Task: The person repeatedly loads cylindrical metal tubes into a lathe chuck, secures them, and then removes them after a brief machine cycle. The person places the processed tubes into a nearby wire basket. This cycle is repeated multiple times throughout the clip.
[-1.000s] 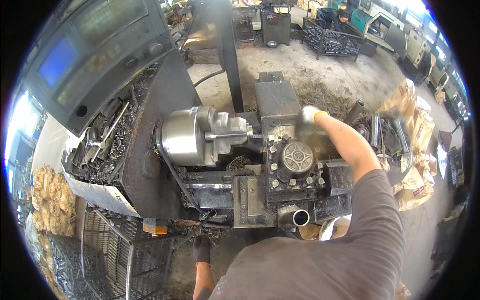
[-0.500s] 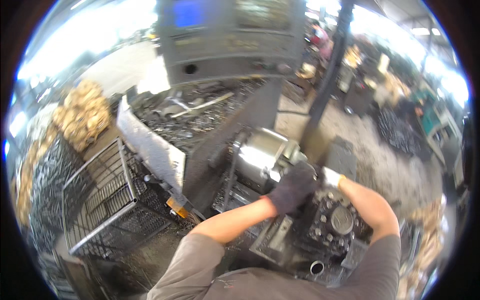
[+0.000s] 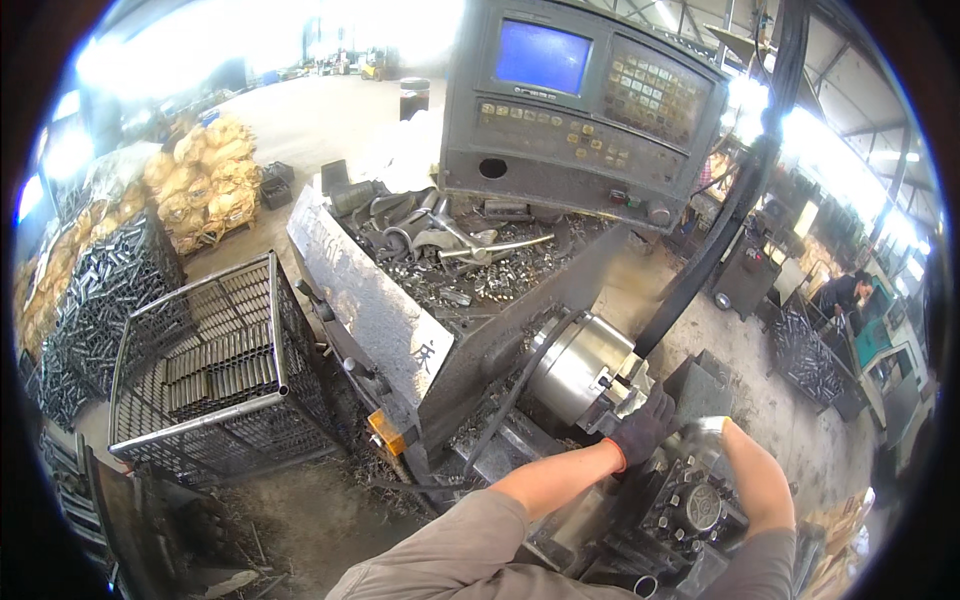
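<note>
My left hand (image 3: 645, 428), in a dark glove, is at the jaws of a shiny lathe chuck (image 3: 580, 368). Its fingers are curled, and what lies inside them is hidden from here. Just to its right is my right hand (image 3: 706, 431), in a pale glove with a yellow-orange cuff edge; motion smears it, so its fingers do not show clearly. Below both hands sits a dark round tool turret (image 3: 700, 508) ringed with bolts. A metal tube end (image 3: 645, 586) shows at the lower edge, next to my shirt.
A control panel (image 3: 585, 110) with a blue screen stands ahead, above a tray of metal chips and tools (image 3: 470, 245). To the left, a wire cage (image 3: 195, 425) holds stacked tubes. Tan sacks (image 3: 205, 185) lie beyond. A person (image 3: 848, 292) works far right.
My view has swung left, so the chuck and panel sit further right and sharper. Both hands remain close together by the chuck.
</note>
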### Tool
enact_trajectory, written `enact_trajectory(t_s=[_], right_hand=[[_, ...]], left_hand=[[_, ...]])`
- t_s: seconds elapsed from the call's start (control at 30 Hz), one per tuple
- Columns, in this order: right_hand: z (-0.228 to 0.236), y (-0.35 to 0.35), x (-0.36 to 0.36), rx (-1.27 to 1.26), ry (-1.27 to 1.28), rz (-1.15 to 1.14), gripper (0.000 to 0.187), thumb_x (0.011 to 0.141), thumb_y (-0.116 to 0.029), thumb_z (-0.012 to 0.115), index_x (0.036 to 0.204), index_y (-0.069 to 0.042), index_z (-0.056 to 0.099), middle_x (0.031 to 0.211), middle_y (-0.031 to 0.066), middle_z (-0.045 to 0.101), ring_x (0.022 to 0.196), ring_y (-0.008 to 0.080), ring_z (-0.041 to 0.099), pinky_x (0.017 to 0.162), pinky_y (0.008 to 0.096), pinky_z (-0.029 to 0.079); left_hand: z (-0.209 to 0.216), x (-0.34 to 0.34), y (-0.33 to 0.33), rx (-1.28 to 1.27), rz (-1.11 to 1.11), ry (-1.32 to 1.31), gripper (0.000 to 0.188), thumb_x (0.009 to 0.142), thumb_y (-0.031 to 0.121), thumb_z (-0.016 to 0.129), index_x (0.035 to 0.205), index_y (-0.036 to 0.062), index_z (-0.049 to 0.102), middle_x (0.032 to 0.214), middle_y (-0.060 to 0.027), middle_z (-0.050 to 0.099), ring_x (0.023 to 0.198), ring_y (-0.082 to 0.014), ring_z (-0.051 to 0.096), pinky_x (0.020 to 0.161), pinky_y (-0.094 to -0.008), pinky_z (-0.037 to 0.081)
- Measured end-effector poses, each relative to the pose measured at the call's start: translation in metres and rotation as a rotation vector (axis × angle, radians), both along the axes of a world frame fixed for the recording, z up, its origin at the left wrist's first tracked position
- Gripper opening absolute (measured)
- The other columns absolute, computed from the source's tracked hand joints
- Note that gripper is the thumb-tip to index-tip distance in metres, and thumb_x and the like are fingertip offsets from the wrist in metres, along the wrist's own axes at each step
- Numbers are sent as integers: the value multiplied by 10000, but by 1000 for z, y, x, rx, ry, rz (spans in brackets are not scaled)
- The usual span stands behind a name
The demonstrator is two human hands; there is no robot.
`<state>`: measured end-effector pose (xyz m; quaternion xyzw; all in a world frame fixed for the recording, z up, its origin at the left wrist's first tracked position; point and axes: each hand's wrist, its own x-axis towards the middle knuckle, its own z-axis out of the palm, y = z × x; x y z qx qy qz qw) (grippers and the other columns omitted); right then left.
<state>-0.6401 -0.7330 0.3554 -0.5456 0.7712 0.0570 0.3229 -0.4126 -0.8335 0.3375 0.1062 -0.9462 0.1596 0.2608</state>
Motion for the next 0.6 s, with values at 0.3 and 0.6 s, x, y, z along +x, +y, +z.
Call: enact_trajectory(t_s=[0.3,0.6], right_hand=[[51,92,-25,-86,401,-160,311,814,-303,833,995,-54,792,865,186,769,700,267,669,713,423,566],[3,463,192,-742,-64,-1682,427,848,-220,811,1165,48,708,935,121,722,729,199,664,642,389,555]], left_hand=[[-9,-13,-13,386,-387,406,134,807,53,635,920,40,706,1041,-241,650,1067,-431,621,1034,-509,475],[37,85,-39,34,-244,131,959,812,341,856,1625,120,397,1684,-171,384,1586,-385,316,1332,-579,190]])
